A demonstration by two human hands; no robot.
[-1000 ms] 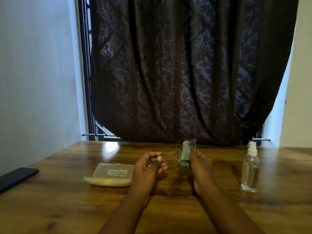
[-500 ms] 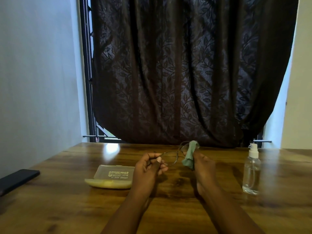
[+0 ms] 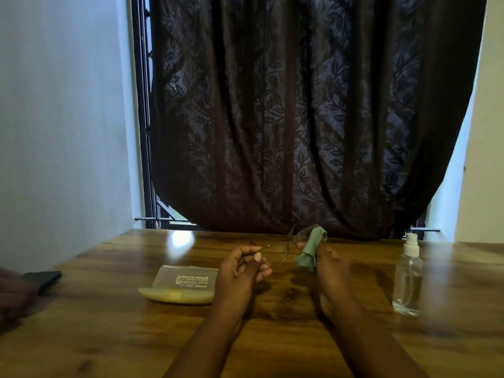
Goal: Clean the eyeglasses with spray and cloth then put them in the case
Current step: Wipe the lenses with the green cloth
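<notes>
Thin-rimmed eyeglasses (image 3: 283, 245) hang in the air above the wooden table (image 3: 109, 323). My left hand (image 3: 242, 271) pinches one temple arm of the glasses. My right hand (image 3: 331, 268) holds a green cloth (image 3: 309, 253) wrapped around the far lens. The translucent glasses case (image 3: 181, 285) lies on the table left of my left hand, lid up and showing printed lettering. A clear spray bottle (image 3: 407, 276) with a white nozzle stands upright at the right.
A dark phone (image 3: 43, 279) lies at the table's left edge, beside a blurred shape at the frame's border. A dark patterned curtain (image 3: 300, 118) hangs over a barred window behind the table. White walls close in on both sides.
The cloth has shifted slightly up along the far lens under my right hand. My left hand keeps its pinch on the temple arm. The view has tilted a little.
</notes>
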